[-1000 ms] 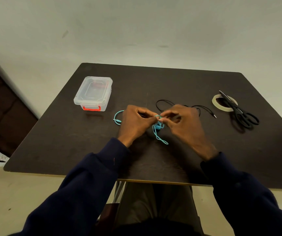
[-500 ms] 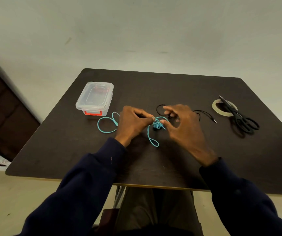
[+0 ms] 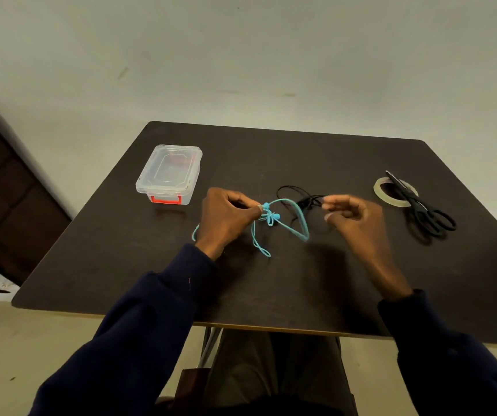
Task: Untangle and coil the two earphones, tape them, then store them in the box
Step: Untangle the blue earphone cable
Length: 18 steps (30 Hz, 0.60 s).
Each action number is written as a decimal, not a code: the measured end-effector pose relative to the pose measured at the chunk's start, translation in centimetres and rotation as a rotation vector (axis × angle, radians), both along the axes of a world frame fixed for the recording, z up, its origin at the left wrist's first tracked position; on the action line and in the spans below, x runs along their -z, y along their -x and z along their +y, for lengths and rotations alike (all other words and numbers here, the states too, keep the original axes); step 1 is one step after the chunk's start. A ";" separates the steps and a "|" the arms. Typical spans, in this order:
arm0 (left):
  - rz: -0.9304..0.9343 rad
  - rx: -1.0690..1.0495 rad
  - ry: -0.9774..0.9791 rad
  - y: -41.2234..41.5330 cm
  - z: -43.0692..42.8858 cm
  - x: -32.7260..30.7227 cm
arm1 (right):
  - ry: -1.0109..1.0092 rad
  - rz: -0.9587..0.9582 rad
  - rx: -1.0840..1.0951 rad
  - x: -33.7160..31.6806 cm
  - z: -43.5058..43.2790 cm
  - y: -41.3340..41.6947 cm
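A turquoise earphone (image 3: 272,218) lies tangled at the middle of the dark table (image 3: 301,283). My left hand (image 3: 226,219) pinches it beside the earbuds, and its cord loops out to the right and towards me. Just behind it lies a black earphone (image 3: 288,190). My right hand (image 3: 356,220) is blurred, with its fingers curled and its fingertips pinching the bunched end of the black cord. A clear plastic box (image 3: 169,175) with a shut lid and a red latch stands at the back left.
A roll of clear tape (image 3: 379,191) lies at the right, and black scissors (image 3: 428,213) rest across it. The near table edge runs just in front of my sleeves. Dark furniture stands on the floor at the far left.
My hands have drawn apart: the right hand moved to the right, away from the knot. The turquoise cord now stretches into a wide loop between them, and the left hand keeps its pinch.
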State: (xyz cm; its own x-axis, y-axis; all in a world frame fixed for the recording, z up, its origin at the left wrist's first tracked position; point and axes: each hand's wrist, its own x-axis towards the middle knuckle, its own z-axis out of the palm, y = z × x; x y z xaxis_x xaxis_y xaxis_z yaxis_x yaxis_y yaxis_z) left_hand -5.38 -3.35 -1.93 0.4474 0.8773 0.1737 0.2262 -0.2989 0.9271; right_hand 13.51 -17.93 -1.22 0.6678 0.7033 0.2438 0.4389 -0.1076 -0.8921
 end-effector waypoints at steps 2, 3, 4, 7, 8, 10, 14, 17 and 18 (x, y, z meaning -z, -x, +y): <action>0.005 0.028 -0.027 -0.6 -0.5 -0.2 | -0.007 -0.278 -0.029 -0.4 0.2 0.7; 0.016 0.034 -0.042 -0.9 -0.7 -0.2 | -0.023 -0.419 -0.061 -0.8 0.5 1.2; 0.027 0.035 -0.059 -1.2 -0.8 -0.2 | -0.024 -0.540 -0.096 -1.2 0.9 1.7; 0.017 0.035 -0.097 -1.7 -1.0 -0.1 | 0.156 -0.741 -0.187 -1.8 2.6 3.2; 0.012 0.038 -0.108 -1.7 -1.0 0.0 | 0.201 -0.714 -0.227 -1.9 3.1 3.7; 0.014 0.048 -0.117 -1.6 -1.0 0.1 | 0.215 -0.551 -0.280 -2.1 3.7 3.9; 0.028 0.026 -0.070 -1.1 -1.0 0.3 | 0.269 -0.469 -0.285 -2.0 4.0 2.9; 0.030 -0.015 -0.039 -0.7 -0.4 0.4 | 0.194 -0.465 -0.225 -1.9 3.2 2.1; 0.038 -0.038 -0.022 -0.4 0.0 0.5 | 0.157 -0.454 -0.167 -2.0 2.7 1.6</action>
State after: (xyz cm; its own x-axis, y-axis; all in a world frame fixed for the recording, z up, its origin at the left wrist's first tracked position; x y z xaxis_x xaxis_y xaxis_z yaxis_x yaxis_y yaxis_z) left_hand -5.03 -3.36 -2.39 0.4202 0.8900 0.1770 0.2726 -0.3099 0.9108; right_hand 11.94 -15.18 0.77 0.3943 0.8429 0.3661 0.8011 -0.1200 -0.5864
